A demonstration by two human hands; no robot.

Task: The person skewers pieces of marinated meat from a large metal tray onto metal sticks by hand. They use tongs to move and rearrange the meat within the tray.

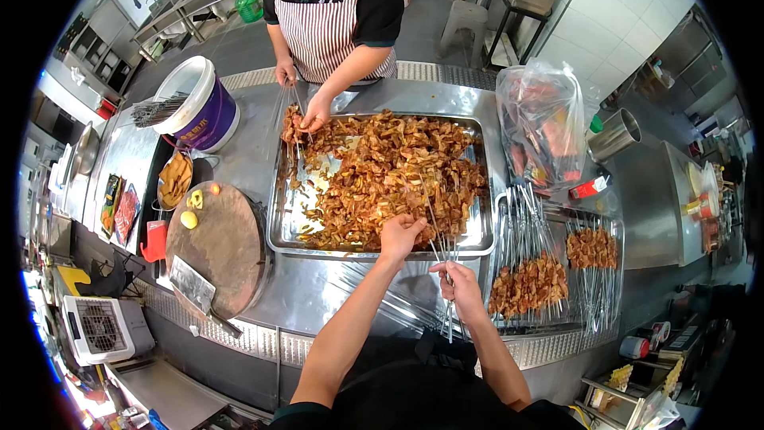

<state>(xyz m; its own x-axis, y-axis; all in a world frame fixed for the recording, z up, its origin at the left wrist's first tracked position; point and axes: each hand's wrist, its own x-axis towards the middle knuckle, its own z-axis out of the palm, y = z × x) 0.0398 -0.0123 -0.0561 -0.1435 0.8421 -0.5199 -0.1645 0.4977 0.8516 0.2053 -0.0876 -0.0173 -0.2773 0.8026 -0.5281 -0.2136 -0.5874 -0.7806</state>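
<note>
My right hand (461, 291) grips a bunch of thin metal skewers (450, 322) near the front edge of a steel tray (382, 255). Their upper ends reach over a heap of marinated meat pieces (388, 173) in that tray. Over the heap's near edge is my left hand (403, 240), thumb and fingers bent close together. Whether a piece of meat is between them is hidden. To the right, a second tray (621, 263) bears several loaded meat skewers (530, 283), with another group (591, 249) beside them.
Across the table, a person (337, 24) holds skewers and meat over the tray's far left corner. A cleaver (192, 284) lies on a round chopping block (218, 251) at left. Behind it stands a bucket (206, 113) with skewers. A plastic bag (543, 125) sits far right.
</note>
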